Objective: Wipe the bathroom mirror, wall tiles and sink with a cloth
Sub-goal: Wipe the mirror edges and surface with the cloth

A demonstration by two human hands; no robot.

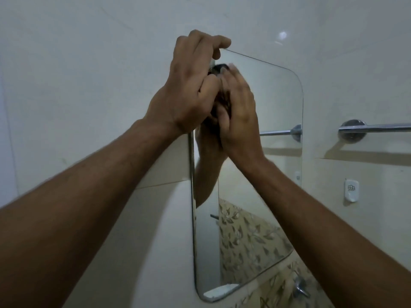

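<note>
A frameless mirror (269, 165) with rounded corners hangs on pale wall tiles (89, 74). Both my arms reach up to its top left corner. My left hand (189, 90) curls its fingers over the mirror's top edge at that corner. My right hand (240, 114) lies flat against the glass just right of it, fingers together and a little blurred. No cloth shows; whatever is under the right palm is hidden. The glass between my hands reflects them as a dark patch. The sink is out of view.
A chrome towel rail (375, 128) is fixed to the wall right of the mirror, with a small white wall hook (351, 190) below it. A chrome tap (300, 286) shows at the bottom right, against leaf-patterned tiles (280, 283).
</note>
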